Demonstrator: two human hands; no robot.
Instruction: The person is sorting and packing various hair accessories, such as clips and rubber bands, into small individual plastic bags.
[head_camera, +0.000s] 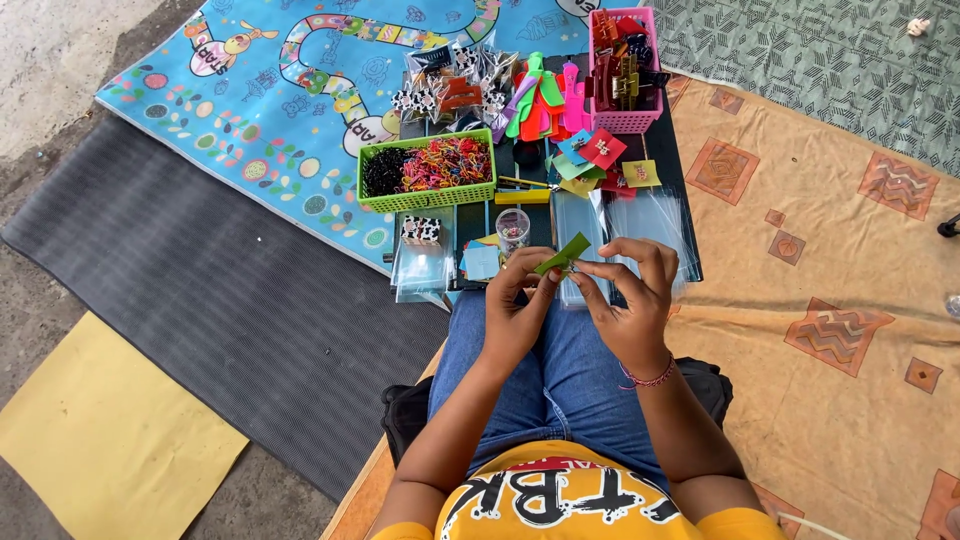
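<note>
I see my left hand (515, 300) and right hand (630, 295) pinching one green card (562, 254); finished cards (600, 155) lie ahead, clear sleeves (660, 215) probably unfilled.

Two hands, the left hand (515, 305) and right hand (630, 305), share one green card strip (563, 254). Two baskets sit ahead: one green basket (428, 196), one pink basket (625, 121). One small clear cup (513, 230) stands between.

Bright, even daylight, soft shadows, sharp focus, slight wide-angle bending at edges.
</note>
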